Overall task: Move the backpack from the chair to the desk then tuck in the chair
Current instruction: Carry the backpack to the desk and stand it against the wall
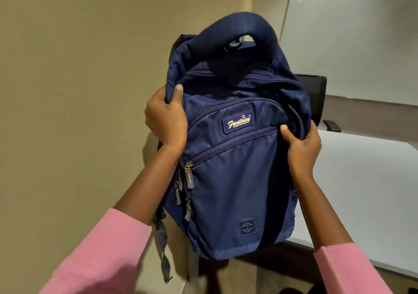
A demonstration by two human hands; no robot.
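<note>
A navy blue backpack [233, 153] with a padded top handle and a "Fantasy" label fills the middle of the view, held upright in the air. My left hand [166, 118] grips its upper left side. My right hand [303, 149] grips its right side, thumb on the front. The bag's bottom hangs at the left edge of the white desk [366, 194]. Behind the bag, a black chair [313, 96] shows only its backrest and one armrest [332, 125]; the rest is hidden.
A beige wall [79, 90] stands close on the left, and a white board or panel [352, 35] rises behind the desk. A loose strap [164, 244] dangles from the bag's lower left. The desk's metal leg is partly visible under the bag.
</note>
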